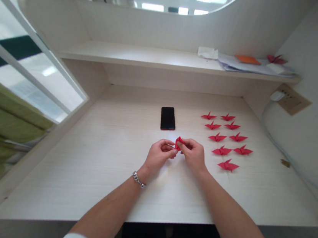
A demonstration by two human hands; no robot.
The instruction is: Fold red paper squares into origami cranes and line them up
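Note:
Between my two hands is a small piece of folded red paper (177, 143), held just above the desk. My right hand (194, 154) pinches it from the right with thumb and forefinger. My left hand (161, 153), with a silver chain bracelet at the wrist, closes on its left edge with thumb and fingertips. The fingers cover part of the paper, so its full shape is hidden. To the right of my hands stand several red paper cranes (217, 137) in two rough columns, with one crane (228, 165) nearest to me.
A black phone (168, 118) lies flat beyond my hands. On the shelf (143, 55) at the back are papers (255, 66), an orange sheet (248, 59) and a red folded piece (277, 59). A white cable (277, 145) runs from the wall socket (293, 99) along the right side.

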